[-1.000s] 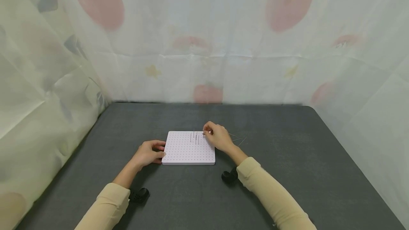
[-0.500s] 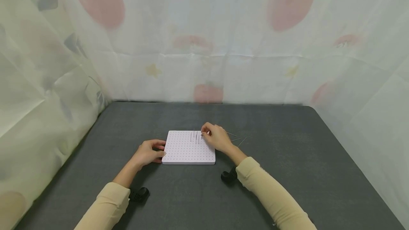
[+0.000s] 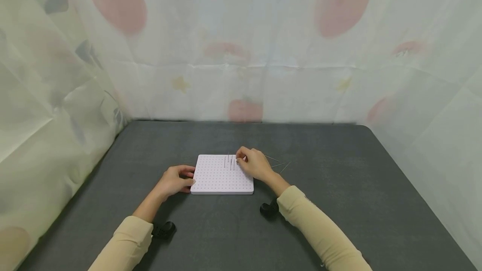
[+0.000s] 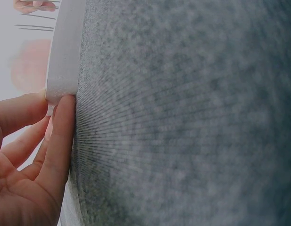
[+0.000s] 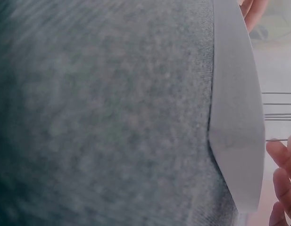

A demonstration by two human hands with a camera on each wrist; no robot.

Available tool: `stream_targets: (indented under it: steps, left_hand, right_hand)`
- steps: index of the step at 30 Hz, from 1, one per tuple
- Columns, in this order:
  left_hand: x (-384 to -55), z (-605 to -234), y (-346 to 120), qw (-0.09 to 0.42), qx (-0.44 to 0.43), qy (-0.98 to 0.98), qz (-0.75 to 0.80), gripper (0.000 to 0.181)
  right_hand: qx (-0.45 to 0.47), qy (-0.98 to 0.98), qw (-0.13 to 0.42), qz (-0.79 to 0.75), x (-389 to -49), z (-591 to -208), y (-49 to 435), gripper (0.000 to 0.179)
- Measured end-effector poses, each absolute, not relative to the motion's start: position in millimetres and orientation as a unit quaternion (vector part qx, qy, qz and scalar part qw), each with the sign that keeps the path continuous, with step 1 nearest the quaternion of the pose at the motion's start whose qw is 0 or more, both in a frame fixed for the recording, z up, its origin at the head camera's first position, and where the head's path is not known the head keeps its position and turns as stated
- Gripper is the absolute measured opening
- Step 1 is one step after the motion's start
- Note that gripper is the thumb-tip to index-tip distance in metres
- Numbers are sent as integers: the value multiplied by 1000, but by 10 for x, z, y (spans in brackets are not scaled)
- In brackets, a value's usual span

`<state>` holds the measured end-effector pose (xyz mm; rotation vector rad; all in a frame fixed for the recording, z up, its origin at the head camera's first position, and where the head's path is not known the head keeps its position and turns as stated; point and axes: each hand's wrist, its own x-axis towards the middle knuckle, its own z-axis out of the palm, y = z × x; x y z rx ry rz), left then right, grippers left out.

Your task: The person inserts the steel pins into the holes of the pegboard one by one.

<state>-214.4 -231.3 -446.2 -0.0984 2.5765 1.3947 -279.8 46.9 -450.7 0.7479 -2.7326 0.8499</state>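
Observation:
A white board with a grid of small holes (image 3: 214, 182) lies flat on the table. My left hand (image 3: 173, 181) grips its left edge; in the left wrist view the thumb is on top and a finger (image 4: 60, 136) touches the side near the corner. My right hand (image 3: 257, 165) is over the board's back right part. Between thumb and fingertip it pinches a thin metal pin (image 5: 277, 140), whose end is at the board's surface; whether it sits in a hole cannot be seen. Just left of it, several similar pins (image 3: 224, 162) stand upright in the board.
A few loose metal pins (image 3: 285, 167) lie on the dark grey table (image 3: 339, 204), right of the board and behind the right hand. A patterned white curtain (image 3: 286, 91) hangs behind the table, with another at the left side.
My right hand has shifted slightly left and toward me with the pin, closer to the standing pins. The left hand and the board have stayed in place.

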Motion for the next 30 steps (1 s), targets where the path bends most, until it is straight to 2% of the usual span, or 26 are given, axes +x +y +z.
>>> stream_targets:
  steps: [11, 30]
  left_hand:
    - [-2139, -4462, -2304, 106, -37, 873, 474, 50]
    - [-2143, -4466, -2310, 100, -23, 876, 472, 49]
  right_hand:
    - [253, -920, 63, 292, -2772, -4437, 530, 8]
    - [314, -910, 14, 271, -2786, -4285, 995, 13]
